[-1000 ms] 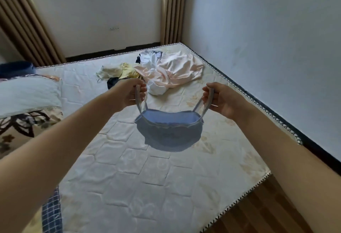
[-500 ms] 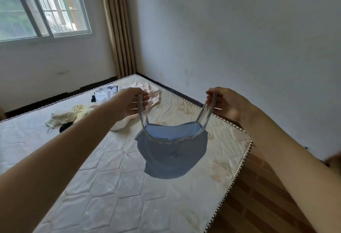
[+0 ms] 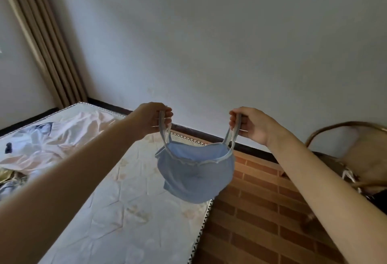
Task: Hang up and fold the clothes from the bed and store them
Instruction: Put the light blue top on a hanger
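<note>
Each grip holds one strap of the blue camisole (image 3: 195, 174): the left hand (image 3: 151, 119) pinches the left strap, the right hand (image 3: 250, 124) the right. The top hangs between and below them, in the air over the corner of the bed (image 3: 117, 211). Below the right grip lies brick-patterned floor (image 3: 259, 211); right of it, a wicker chair (image 3: 356, 155). Beyond the left grip, a heap of clothes (image 3: 54, 138), then curtain (image 3: 48, 39) and white wall (image 3: 209, 44).

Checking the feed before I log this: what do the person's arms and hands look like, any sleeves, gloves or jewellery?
Both forearms are bare as far as the view shows, with no sleeves in sight. The left hand and right hand wear no gloves, and no rings, watch or bracelet show on either wrist.
</note>
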The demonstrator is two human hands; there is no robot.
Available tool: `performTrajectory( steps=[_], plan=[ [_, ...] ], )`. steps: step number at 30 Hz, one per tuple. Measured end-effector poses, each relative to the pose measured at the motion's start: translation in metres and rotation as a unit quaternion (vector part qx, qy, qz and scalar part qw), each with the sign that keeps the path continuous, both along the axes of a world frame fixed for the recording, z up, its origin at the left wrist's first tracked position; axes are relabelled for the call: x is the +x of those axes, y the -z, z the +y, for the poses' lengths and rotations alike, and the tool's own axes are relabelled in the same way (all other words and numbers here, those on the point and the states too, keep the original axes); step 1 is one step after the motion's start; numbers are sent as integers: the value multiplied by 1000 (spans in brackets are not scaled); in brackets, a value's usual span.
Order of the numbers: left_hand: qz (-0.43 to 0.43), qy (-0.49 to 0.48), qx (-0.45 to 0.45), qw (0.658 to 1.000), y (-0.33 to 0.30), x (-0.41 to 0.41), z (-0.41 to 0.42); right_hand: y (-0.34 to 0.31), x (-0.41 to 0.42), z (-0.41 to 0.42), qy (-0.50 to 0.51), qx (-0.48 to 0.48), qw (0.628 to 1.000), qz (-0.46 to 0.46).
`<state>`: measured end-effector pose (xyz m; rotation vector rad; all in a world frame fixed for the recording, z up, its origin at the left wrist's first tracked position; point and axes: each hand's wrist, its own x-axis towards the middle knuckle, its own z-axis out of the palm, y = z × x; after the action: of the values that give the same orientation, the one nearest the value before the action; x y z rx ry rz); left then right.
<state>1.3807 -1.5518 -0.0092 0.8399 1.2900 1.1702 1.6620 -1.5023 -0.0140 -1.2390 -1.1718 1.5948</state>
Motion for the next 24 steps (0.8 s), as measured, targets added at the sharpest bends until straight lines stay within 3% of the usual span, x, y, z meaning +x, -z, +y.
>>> performTrajectory(
  steps=[8,13,24],
  plan=[
    [-22,80,-14,996,7,107,72,7,108,35,76,-13,997,4],
    [11,127,-27,992,21,162,127,20,162,51,131,-25,991,13],
    [15,223,-41,974,41,252,256,35,235,128,232,-50,971,8]
  ],
)
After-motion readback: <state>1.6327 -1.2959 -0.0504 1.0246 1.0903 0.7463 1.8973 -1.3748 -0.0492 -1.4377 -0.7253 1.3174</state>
